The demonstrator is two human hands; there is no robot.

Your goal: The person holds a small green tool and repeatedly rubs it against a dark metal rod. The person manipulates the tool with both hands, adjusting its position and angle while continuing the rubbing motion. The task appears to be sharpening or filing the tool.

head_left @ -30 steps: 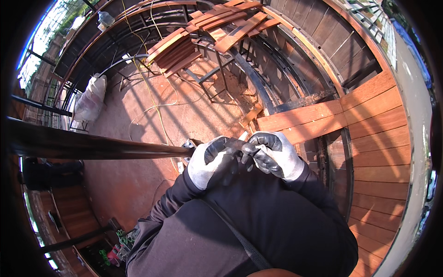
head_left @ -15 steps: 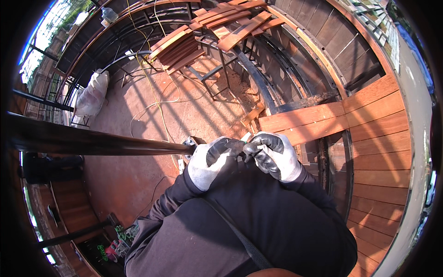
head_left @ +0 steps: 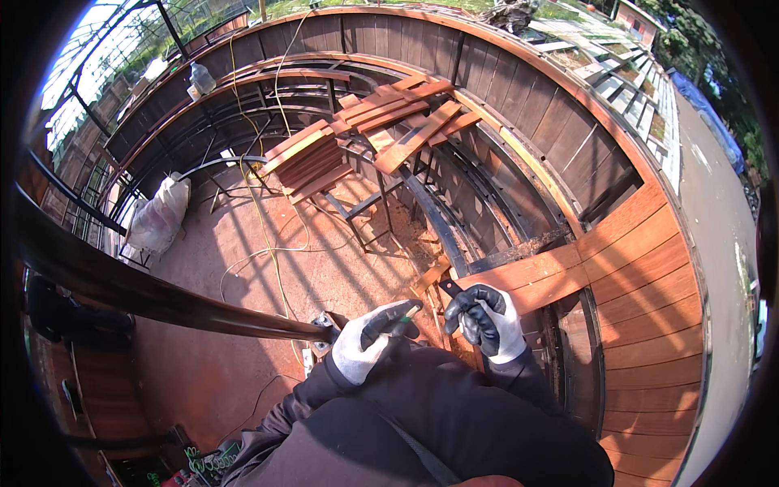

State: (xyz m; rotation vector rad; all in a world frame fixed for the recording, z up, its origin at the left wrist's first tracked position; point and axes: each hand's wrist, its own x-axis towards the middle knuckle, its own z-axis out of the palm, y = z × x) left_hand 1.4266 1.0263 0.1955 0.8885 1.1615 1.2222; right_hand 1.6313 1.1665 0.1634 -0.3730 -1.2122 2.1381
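Both hands wear white gloves with black-coated palms and fingers, held in front of my chest. My left hand (head_left: 375,341) is closed, pinching a thin stick with a pale tip and some green on it, like a short pencil (head_left: 412,313). A little to its right, my right hand (head_left: 488,323) is curled around what looks like a knife. Its flat black handle (head_left: 449,286), with a small hole near the end, sticks out toward the far side. The blade is hidden by the fingers. The two hands are apart from each other.
Reddish planks (head_left: 312,162) lie stacked on a metal frame ahead, with loose boards (head_left: 414,134) beside them. Fitted decking (head_left: 649,325) curves along my right. A dark pole (head_left: 162,284) crosses at left. Cords (head_left: 276,276) trail over the floor, and a white sack (head_left: 160,215) stands far left.
My hands were close together at the fingertips and have moved apart. The black handle and the stick's tip now show. The view has tilted up, showing more of the far wall.
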